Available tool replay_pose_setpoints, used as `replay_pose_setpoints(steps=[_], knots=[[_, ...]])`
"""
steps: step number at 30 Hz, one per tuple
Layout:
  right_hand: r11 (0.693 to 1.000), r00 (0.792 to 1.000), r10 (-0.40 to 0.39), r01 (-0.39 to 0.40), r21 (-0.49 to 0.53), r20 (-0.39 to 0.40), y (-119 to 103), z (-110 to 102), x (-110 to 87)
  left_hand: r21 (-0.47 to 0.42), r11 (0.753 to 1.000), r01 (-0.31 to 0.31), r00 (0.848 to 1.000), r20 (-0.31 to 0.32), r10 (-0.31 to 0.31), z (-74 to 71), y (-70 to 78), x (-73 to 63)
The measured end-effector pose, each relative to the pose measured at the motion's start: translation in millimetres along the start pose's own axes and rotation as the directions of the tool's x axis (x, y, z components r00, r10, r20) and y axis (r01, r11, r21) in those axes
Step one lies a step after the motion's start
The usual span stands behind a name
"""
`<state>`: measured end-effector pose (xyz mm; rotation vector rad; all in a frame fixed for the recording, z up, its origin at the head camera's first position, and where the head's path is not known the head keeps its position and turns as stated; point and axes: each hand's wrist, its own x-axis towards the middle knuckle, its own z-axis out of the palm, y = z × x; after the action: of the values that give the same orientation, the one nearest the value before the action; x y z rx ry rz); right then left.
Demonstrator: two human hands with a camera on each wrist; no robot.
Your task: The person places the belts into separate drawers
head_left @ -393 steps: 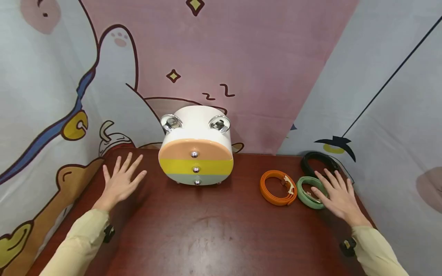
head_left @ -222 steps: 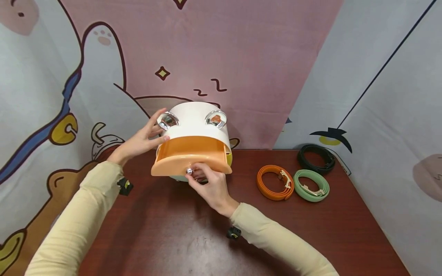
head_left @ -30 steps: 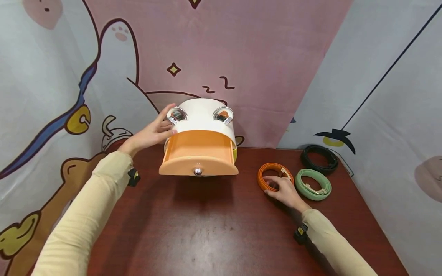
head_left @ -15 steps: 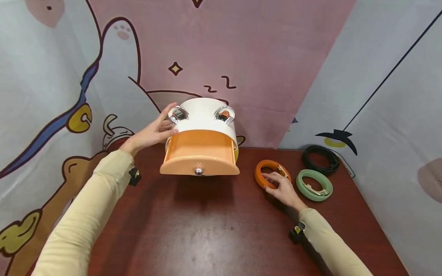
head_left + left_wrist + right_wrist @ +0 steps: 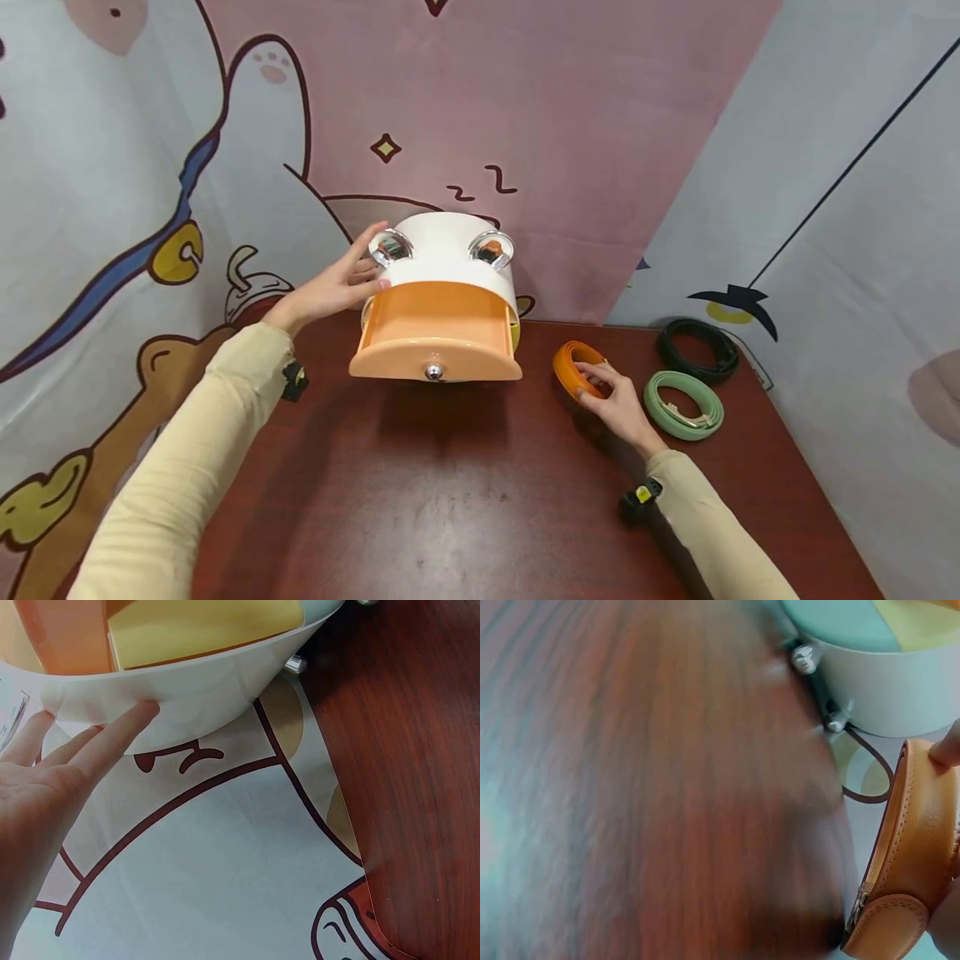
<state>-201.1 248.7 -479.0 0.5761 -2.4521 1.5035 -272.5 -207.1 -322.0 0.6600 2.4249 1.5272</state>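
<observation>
My right hand point(image 5: 621, 410) pinches a coiled orange leather belt point(image 5: 567, 367) between thumb and fingers, tilted and raised off the table. In the right wrist view the stitched strap point(image 5: 922, 825) and its rounded end show close up, fingertips at the right edge. A small white drawer cabinet point(image 5: 442, 225) with two shiny round eyes stands against the backdrop. Its orange top drawer point(image 5: 405, 358) is pulled out. My left hand point(image 5: 330, 287) rests against the cabinet's left side, the fingers point(image 5: 124, 739) extended along the white wall.
A coiled green belt point(image 5: 655, 402) lies right of my right hand, with a coiled black belt point(image 5: 667, 343) behind it. The dark red table point(image 5: 420, 500) meets a printed cloth backdrop point(image 5: 570, 167) at its back and sides.
Over the last second the right hand has lifted and tilted the orange belt off the table, slightly leftward. Earlier, that hand pulled the top drawer out by its knob. The left hand stays on the cabinet.
</observation>
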Motion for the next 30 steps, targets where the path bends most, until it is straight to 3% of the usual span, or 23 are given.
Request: replay_pose_setpoints(steps=[3, 7, 16, 30], knots=[[0.999, 1.000, 0.025, -0.024, 0.047, -0.010, -15.6, -1.0, 0.9, -0.003, 1.000, -0.001, 1.000, 0.004, 0.001, 0.4, -0.2, 1.4], [0.998, 0.999, 0.047, -0.046, 0.032, -0.014, -25.4, -1.8, 2.3, -0.008, 1.000, -0.002, 1.000, 0.008, 0.002, 0.7, -0.7, 1.9], [0.999, 0.997, -0.013, 0.017, 0.048, -0.078, -42.7, -4.7, 11.1, -0.013, 1.000, -0.002, 1.000, 0.003, 0.002, 0.0, -0.5, 0.7], [0.991, 0.994, -0.106, 0.108, 0.072, -0.038, -72.6, -11.6, 20.4, -0.020, 1.000, -0.007, 1.000, 0.012, 0.007, -0.9, -0.1, 1.9]])
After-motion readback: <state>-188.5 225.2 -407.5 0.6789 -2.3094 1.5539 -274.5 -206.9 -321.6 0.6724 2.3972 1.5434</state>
